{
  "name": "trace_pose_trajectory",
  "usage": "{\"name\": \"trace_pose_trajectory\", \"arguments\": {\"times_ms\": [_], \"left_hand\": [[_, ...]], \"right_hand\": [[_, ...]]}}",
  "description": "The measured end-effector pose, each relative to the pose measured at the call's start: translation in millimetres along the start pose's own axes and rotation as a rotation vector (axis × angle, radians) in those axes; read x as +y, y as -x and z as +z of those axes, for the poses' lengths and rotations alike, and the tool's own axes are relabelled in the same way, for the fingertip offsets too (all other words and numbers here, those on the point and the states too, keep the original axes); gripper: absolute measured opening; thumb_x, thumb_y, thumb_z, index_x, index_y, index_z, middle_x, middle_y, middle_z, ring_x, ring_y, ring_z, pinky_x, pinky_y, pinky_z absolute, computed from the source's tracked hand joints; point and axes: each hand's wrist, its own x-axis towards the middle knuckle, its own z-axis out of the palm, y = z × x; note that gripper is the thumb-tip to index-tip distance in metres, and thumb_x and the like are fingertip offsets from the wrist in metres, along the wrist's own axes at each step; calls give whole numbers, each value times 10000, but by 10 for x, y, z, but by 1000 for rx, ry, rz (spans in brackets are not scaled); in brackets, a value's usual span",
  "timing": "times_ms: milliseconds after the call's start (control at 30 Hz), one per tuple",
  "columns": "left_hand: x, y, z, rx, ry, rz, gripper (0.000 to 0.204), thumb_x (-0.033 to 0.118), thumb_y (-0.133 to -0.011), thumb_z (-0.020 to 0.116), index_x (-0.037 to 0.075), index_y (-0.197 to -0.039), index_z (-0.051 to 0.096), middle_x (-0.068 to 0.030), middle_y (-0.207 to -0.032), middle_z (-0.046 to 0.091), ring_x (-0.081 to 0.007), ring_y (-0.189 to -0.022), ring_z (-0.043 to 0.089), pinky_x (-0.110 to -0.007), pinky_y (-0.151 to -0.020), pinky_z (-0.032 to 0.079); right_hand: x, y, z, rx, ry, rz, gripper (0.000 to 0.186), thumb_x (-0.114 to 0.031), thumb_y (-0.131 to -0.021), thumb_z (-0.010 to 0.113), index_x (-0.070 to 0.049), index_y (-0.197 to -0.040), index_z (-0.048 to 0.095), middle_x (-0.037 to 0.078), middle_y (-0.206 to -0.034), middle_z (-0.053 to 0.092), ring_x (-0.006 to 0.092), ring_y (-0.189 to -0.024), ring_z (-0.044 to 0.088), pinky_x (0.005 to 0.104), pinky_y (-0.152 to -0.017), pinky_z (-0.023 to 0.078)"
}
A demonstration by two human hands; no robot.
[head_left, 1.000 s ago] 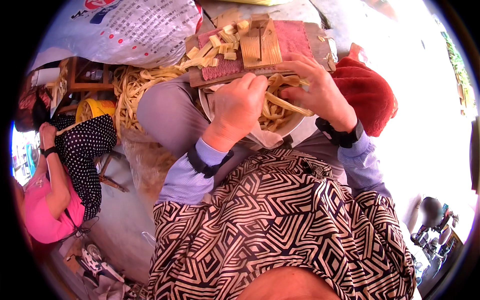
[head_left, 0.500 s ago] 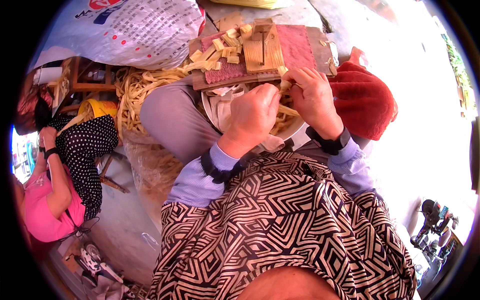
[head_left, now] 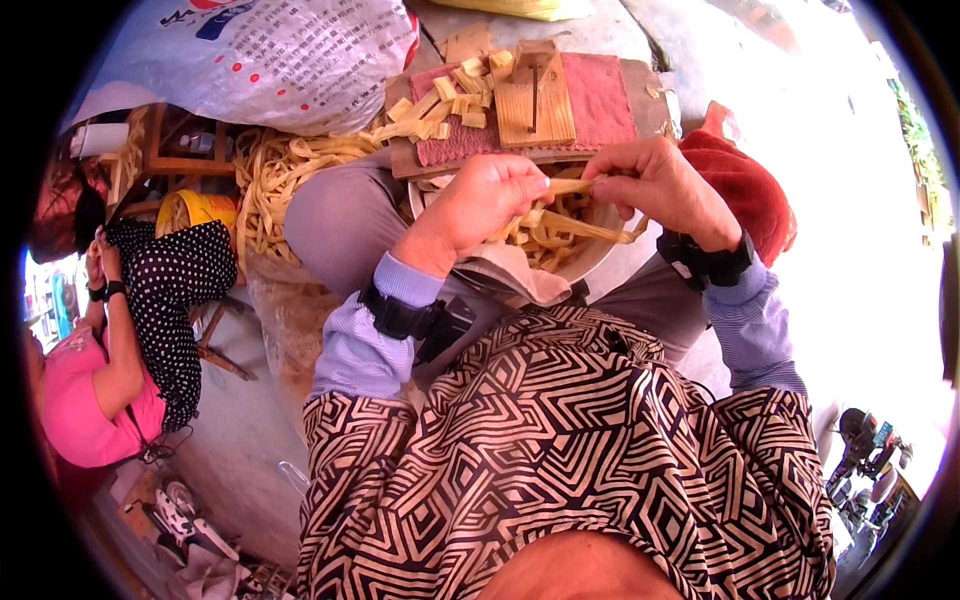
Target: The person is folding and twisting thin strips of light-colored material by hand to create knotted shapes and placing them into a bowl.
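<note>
Nearest to me is the black-and-cream patterned garment [head_left: 570,440] over my front, with striped blue sleeves [head_left: 365,345] coming out from under it and black straps [head_left: 400,312] around my wrists. Ahead of them, my left hand [head_left: 480,200] is closed, thumb against fingers, on one end of a pale yellow strip [head_left: 570,187]. My right hand [head_left: 665,185] has the other end pinched between thumb and fingers, so the strip spans the small gap between my hands, above a white bowl [head_left: 588,266]. In the bowl lie more loose strips [head_left: 545,238], and a pale cloth [head_left: 515,275] is draped at its near side. My knees, in grey trousers [head_left: 340,205], are on either side, a dark red cloth [head_left: 735,180] over the right one. Just beyond the bowl is a wooden board [head_left: 650,120] with a reddish mat [head_left: 600,95] on it; on the mat sit a wooden block [head_left: 552,125] with a dark metal rod along it and, to its left, short cut pieces [head_left: 440,105]. Left of my knee there's a tangled heap of strips [head_left: 265,190], with a large printed sack [head_left: 270,70] behind it. Farther left, beside a yellow bucket [head_left: 210,207], sits another person in a pink top [head_left: 95,400] and dotted trousers [head_left: 175,300], hands raised close together.
</note>
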Motion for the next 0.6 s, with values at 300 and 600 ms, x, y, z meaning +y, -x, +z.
{"name": "trace_pose_trajectory", "arguments": {"times_ms": [300,600], "left_hand": [[178,-349,-425,232,-309,244,106,105,-925,576,17,-945,631,61,-676,485,-28,-589,414,-184,-513,340],[-72,-787,-672,390,-399,259,177,166,-859,608,-2,-882,656,-54,-696,618,-125,-628,556,-293,-571,443]], "right_hand": [[117,-436,-21,384,342,-193,130,-117,-858,605,-11,-932,621,159,-695,596,264,-619,580,344,-589,460],[240,-732,-28,409,407,-162,152,-136,-837,601,-4,-907,628,183,-687,593,321,-637,595,381,-604,469]]}}
